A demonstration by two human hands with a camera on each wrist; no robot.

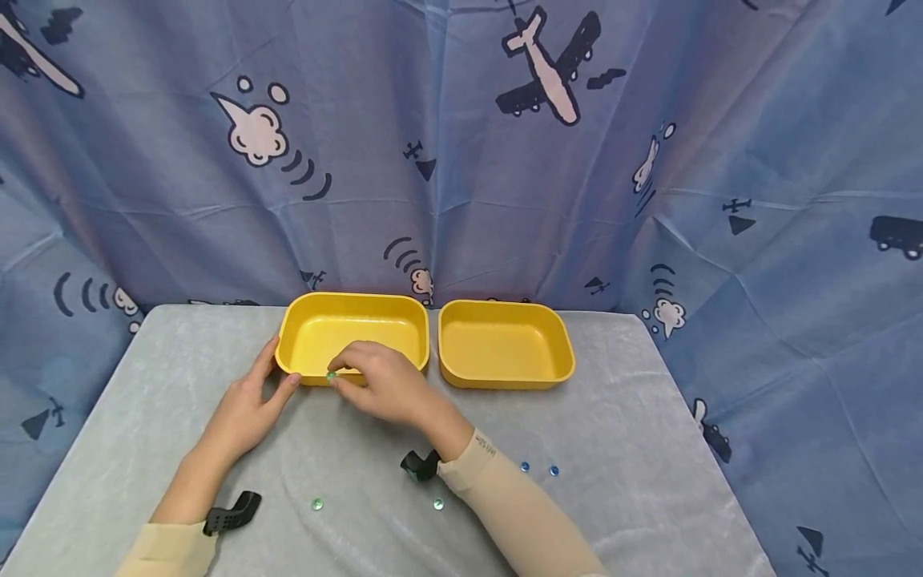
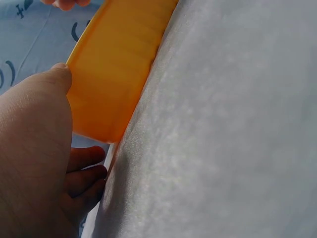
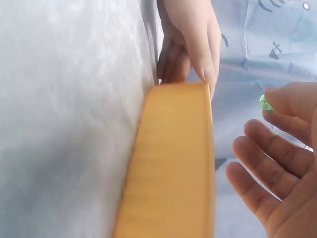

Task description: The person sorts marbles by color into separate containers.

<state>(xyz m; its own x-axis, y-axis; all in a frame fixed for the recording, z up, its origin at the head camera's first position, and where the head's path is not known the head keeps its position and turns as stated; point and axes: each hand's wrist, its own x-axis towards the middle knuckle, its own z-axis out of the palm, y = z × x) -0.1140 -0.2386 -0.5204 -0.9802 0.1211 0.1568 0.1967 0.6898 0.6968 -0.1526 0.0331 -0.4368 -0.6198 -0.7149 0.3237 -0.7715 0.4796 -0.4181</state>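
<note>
My right hand [image 1: 389, 383] pinches a small green marble [image 3: 266, 102] between thumb and index finger, above the near rim of the left yellow bin [image 1: 360, 300]. In the right wrist view its other fingers are spread, loosely bent. My left hand [image 1: 248, 409] grips that bin's near left corner, thumb on the rim, as the left wrist view also shows. No marbles show in the visible part of the bin's floor. Two more green marbles lie on the table, one at the left [image 1: 317, 504] and one near the middle [image 1: 438, 504].
A second yellow bin [image 1: 505, 385] stands just right of the first. Two blue marbles [image 1: 525, 466] lie on the grey cloth-covered table [image 1: 649, 481] beside the right forearm. A blue patterned curtain [image 1: 461, 144] hangs behind the bins.
</note>
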